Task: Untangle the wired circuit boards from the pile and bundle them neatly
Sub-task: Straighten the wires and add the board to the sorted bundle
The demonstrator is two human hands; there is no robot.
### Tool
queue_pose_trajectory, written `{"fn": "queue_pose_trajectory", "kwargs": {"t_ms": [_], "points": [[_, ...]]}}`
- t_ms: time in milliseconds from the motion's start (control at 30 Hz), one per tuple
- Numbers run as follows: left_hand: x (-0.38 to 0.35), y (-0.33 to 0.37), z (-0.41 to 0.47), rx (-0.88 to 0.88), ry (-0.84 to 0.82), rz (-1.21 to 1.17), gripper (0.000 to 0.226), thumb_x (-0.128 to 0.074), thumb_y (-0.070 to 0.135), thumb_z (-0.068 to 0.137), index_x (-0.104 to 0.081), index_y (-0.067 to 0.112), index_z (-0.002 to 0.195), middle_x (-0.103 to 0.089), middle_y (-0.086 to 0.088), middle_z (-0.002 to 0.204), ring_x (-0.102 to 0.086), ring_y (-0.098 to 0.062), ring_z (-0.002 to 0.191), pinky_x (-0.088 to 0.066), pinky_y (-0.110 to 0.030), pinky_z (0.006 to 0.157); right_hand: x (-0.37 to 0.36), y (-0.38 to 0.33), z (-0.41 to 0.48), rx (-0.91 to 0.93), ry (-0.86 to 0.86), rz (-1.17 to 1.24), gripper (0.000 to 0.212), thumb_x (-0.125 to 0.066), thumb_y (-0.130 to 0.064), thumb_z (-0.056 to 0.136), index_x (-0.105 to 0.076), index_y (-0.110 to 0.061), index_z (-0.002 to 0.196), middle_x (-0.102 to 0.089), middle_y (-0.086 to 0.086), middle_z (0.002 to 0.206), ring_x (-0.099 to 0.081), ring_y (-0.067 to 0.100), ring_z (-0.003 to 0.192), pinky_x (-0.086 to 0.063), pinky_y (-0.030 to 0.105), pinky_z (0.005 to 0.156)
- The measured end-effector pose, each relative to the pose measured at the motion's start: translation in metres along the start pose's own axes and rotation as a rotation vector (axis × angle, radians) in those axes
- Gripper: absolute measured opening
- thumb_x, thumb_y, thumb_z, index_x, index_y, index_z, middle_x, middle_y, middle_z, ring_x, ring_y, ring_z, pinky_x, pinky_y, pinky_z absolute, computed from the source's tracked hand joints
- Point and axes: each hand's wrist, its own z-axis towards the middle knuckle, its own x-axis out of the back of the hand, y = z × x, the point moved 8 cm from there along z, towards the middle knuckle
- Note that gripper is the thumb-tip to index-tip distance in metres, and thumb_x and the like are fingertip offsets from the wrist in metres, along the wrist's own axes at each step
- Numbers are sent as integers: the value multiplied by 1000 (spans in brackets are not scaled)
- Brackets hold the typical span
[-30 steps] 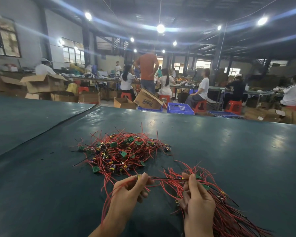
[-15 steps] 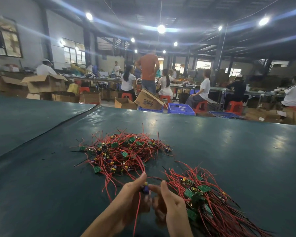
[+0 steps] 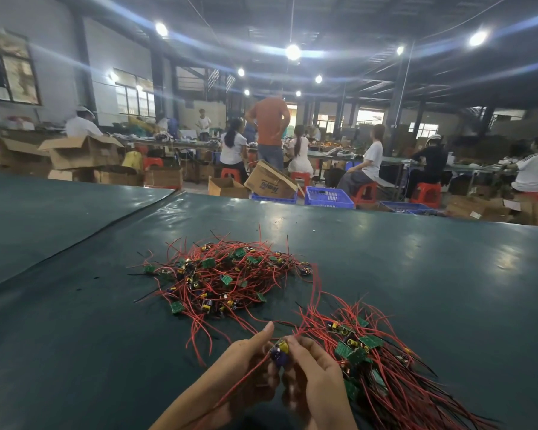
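A tangled pile [image 3: 221,277] of small green circuit boards with red and black wires lies on the dark green table [image 3: 416,274]. To its right and nearer me lies a second bundle [image 3: 373,361], its wires running the same way. Between my hands is one circuit board [image 3: 279,352] with a dark blue capacitor. My left hand [image 3: 246,364] pinches it from the left, thumb raised. My right hand [image 3: 314,367] pinches it from the right. A red wire trails from the board down between my forearms.
A seam [image 3: 75,246] crosses the table cover at the left. Beyond the far edge are cardboard boxes [image 3: 271,184], blue crates [image 3: 328,197], red stools and several people at other benches.
My hands came together from holding a wire stretched between them. Both now pinch a single board near the bundle, which shows more of its green boards.
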Motion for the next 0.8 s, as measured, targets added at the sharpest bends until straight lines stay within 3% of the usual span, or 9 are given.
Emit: {"fn": "queue_pose_trajectory", "kwargs": {"t_ms": [100, 233, 400, 467, 633, 733, 800], "points": [[-12, -13, 0, 35, -52, -97, 30, -65, 34, 79, -67, 10, 63, -57, -4, 50, -54, -13, 42, -44, -18, 45, 10, -2, 2, 30, 106, 50, 12, -69, -17, 70, -73, -11, 60, -64, 21, 57, -55, 24, 37, -44, 25, 36], [-18, -10, -1, -99, -98, -6, 24, -80, 24, 71, -65, 7, 72, -61, -11, 64, -59, -18, 54, -49, -25, 55, 25, -7, 2, 42, 223, 26, 13, -69, -12, 80, -68, -8, 68, -63, 15, 56, -52, 24, 47, -44, 29, 46], [-23, 13, -10, -368, -91, 214, 22, -75, 42, 75, -75, 22, 85, -68, 2, 68, -65, -11, 68, -48, -21, 63, 23, -13, -4, 58, 211, 16, 11, -69, -5, 82, -66, -2, 72, -67, 11, 57, -61, 16, 46, -48, 23, 42], [-18, 18, -12, -431, 24, 253, 29, -70, 53, 73, -75, 24, 79, -65, 4, 61, -63, -7, 62, -47, -17, 58, 22, -11, -3, 75, 211, -30, 15, -70, -6, 81, -68, -4, 67, -68, 12, 60, -62, 16, 49, -50, 23, 46], [-10, 20, -14, -468, 110, 154, 49, -65, 43, 74, -64, -6, 75, -61, -11, 60, -59, -21, 61, -47, -25, 58, 19, -6, 1, 104, 210, -78, 25, -73, -6, 79, -72, -10, 55, -70, 16, 65, -65, 20, 57, -52, 27, 56], [-15, 26, -17, -504, 75, 205, 39, -63, 38, 76, -63, 4, 57, -56, -7, 51, -55, -18, 51, -44, -24, 55, 24, -8, 1, 130, 262, -114, 20, -74, -11, 80, -76, -15, 60, -72, 11, 64, -64, 23, 64, -53, 31, 65], [-18, 29, -19, -531, 55, 259, 43, -65, 39, 80, -58, 9, 50, -53, -6, 46, -51, -17, 45, -42, -24, 53, 30, -11, 1, 121, 317, -104, 21, -74, -17, 81, -77, -20, 60, -65, 2, 54, -53, 16, 53, -46, 25, 53]]}}
